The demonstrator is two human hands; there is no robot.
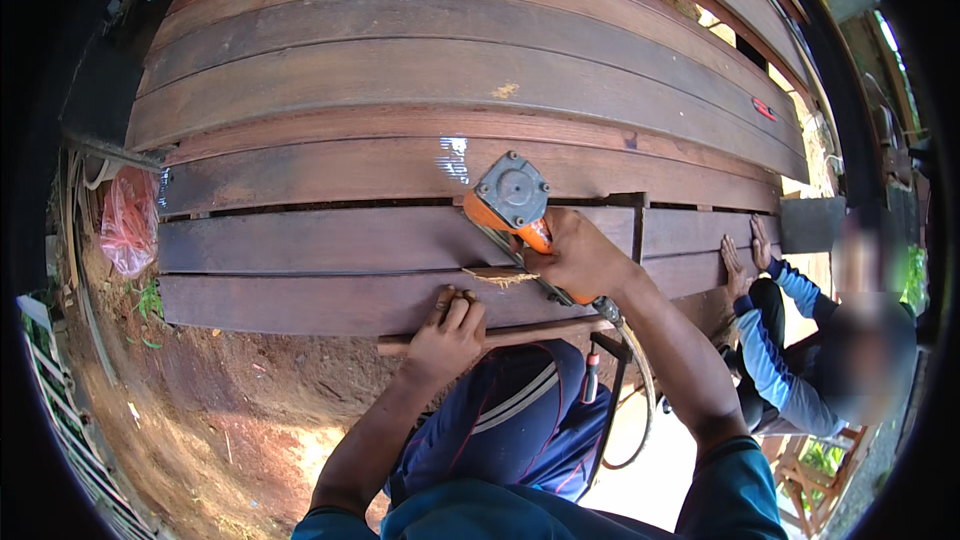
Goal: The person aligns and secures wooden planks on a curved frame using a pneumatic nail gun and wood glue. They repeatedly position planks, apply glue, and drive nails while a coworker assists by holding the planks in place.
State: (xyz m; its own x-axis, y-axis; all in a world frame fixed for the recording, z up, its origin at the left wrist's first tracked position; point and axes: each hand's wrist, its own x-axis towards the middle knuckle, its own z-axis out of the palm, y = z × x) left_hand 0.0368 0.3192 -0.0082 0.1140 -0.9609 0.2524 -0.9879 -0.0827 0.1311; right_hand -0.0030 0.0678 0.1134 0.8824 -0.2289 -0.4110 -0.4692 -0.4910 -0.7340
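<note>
My right hand is closed around the handle of an orange air nail gun with a grey bolted cap. A hose runs from the handle's end toward me. The tool is over the nearest dark wooden boards, beside a pale splintered patch; its nose is hidden. My left hand is closed over the near edge of the front wooden board, fingertips on top, thumb not clearly seen. A thin wooden stick runs along that edge, partly beneath this hand.
More long planks lie beyond, one bearing white marks. A red tool lies far right. At right, another person's hands touch the boards. A screwdriver hangs near my knee; a pink plastic bag sits left.
</note>
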